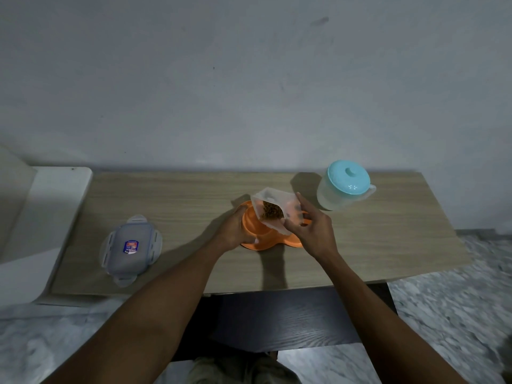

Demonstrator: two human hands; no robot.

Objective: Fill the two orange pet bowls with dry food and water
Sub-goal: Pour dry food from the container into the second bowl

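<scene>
An orange double pet bowl (266, 242) sits mid-table. My left hand (235, 228) grips its left rim. My right hand (310, 231) holds a clear plastic container (273, 209) tilted over the left bowl, with brown dry food (271, 210) inside it. The container hides most of the bowl's hollows, so I cannot tell what lies in them. A clear water jug with a light blue lid (346, 184) stands upright to the right, behind my right hand.
The container's clear lid (130, 249) with a sticker lies flat at the table's left. The wooden table (374, 245) ends close at front and right. A white appliance (50, 217) stands to the left. A wall is directly behind.
</scene>
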